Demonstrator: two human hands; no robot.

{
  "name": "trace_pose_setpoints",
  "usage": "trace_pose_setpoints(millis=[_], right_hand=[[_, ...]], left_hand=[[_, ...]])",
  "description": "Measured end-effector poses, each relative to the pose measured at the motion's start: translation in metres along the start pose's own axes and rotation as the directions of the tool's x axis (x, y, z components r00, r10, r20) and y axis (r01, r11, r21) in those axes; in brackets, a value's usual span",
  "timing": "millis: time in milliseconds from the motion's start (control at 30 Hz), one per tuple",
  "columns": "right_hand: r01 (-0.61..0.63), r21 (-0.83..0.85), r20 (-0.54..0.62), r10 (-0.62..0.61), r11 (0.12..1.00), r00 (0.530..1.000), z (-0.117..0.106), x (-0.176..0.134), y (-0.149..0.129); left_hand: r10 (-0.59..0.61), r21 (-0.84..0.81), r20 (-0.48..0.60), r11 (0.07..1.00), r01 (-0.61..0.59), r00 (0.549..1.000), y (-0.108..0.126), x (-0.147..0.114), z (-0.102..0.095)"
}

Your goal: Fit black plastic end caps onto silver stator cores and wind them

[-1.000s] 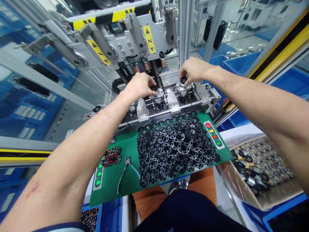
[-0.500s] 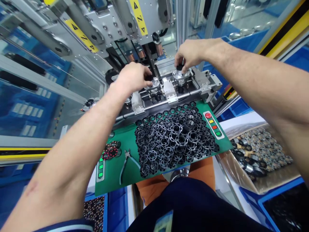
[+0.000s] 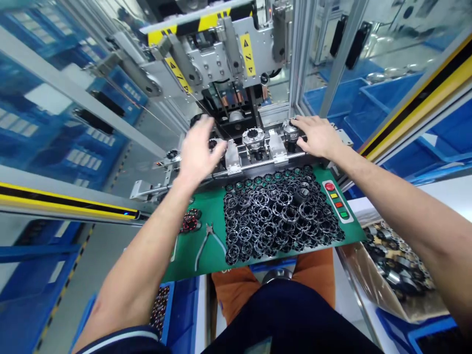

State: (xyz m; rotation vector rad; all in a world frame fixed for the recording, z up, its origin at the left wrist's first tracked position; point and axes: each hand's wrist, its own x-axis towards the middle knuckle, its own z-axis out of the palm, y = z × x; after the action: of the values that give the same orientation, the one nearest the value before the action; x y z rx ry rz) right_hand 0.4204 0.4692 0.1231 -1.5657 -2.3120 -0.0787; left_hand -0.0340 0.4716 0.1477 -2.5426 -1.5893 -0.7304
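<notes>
My left hand (image 3: 199, 151) is somewhat blurred, thumb spread from the fingers, holding nothing visible. It hovers at the left holder of the machine, whose part is mostly hidden behind it. Uncovered, the middle holder (image 3: 253, 141) carries a round silver and black ring part. My right hand (image 3: 317, 137) reaches over the right holder (image 3: 290, 130), its outstretched fingers at the top edge and its thumb apart lower down. Whether the fingertips touch that holder I cannot tell. Below both hands, many black slotted ring parts (image 3: 269, 211) are piled on a green work surface (image 3: 212, 260).
Side cutters (image 3: 209, 241) lie left of the pile, near red-and-black wound parts (image 3: 191, 220). A button panel (image 3: 337, 201) is on the right. The winding machine head (image 3: 217, 59) hangs above. A lined box of metal parts (image 3: 394, 265) stands at lower right.
My left hand has left the middle holder and moved to the left one. My right hand's fingers have opened from their pinch on the right holder's black top. The camera view has shifted.
</notes>
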Motion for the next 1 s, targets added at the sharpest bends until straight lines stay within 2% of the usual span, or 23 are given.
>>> trace_pose_setpoints(millis=[33,100,167,267,400,467,533,600,667,767,833,900,933,1000], right_hand=[[-0.001,0.003,-0.008,0.001,1.0,1.0,0.0,0.001,-0.001],[-0.001,0.01,-0.019,0.001,1.0,1.0,-0.001,0.001,-0.002],[-0.002,0.01,-0.014,0.002,1.0,1.0,-0.001,-0.001,-0.003],[0.005,-0.002,-0.008,-0.005,1.0,1.0,-0.003,-0.003,-0.002],[0.007,-0.037,0.013,-0.006,0.999,1.0,-0.01,0.001,0.001],[0.007,-0.055,0.024,-0.006,0.998,1.0,-0.015,0.011,-0.007],[0.034,-0.06,0.024,-0.033,0.998,0.999,-0.015,0.029,-0.027],[0.091,-0.051,0.035,-0.089,0.995,0.995,-0.009,0.05,-0.059],[0.148,-0.038,0.083,-0.145,0.988,0.986,0.002,0.069,-0.092],[0.176,-0.027,0.174,-0.169,0.984,0.97,0.011,0.081,-0.12],[0.142,-0.03,0.168,-0.135,0.989,0.977,0.004,0.075,-0.116],[0.057,-0.04,0.113,-0.052,0.998,0.992,-0.012,0.061,-0.096],[0.0,-0.045,0.093,0.004,0.999,0.996,-0.021,0.051,-0.084],[-0.076,-0.04,0.11,0.08,0.996,0.991,-0.038,0.028,-0.062]], left_hand=[[-0.098,0.023,-0.056,0.995,0.099,0.994,-0.023,-0.014,-0.015],[-0.258,0.07,-0.044,0.963,0.26,0.965,-0.065,-0.046,-0.036],[-0.309,0.085,0.003,0.948,0.308,0.951,-0.094,-0.074,-0.043],[-0.301,0.076,0.06,0.952,0.296,0.952,-0.109,-0.096,-0.038],[-0.269,0.05,0.086,0.963,0.265,0.959,-0.109,-0.088,-0.042],[-0.238,0.033,0.094,0.971,0.236,0.967,-0.105,-0.074,-0.048],[-0.197,0.015,0.068,0.98,0.196,0.978,-0.091,-0.057,-0.047],[-0.14,-0.01,0.031,0.99,0.14,0.99,-0.067,-0.039,-0.036],[-0.088,-0.04,0.046,0.995,0.09,0.995,-0.036,-0.025,-0.022],[-0.075,-0.072,0.039,0.994,0.078,0.996,0.001,-0.03,-0.014],[-0.137,-0.086,-0.076,0.988,0.13,0.988,0.015,-0.06,-0.023],[-0.25,-0.128,-0.23,0.966,0.226,0.94,0.025,-0.11,-0.038],[-0.313,-0.161,-0.259,0.947,0.279,0.914,0.029,-0.141,-0.044],[-0.362,-0.163,-0.205,0.929,0.333,0.909,0.04,-0.207,-0.049]])
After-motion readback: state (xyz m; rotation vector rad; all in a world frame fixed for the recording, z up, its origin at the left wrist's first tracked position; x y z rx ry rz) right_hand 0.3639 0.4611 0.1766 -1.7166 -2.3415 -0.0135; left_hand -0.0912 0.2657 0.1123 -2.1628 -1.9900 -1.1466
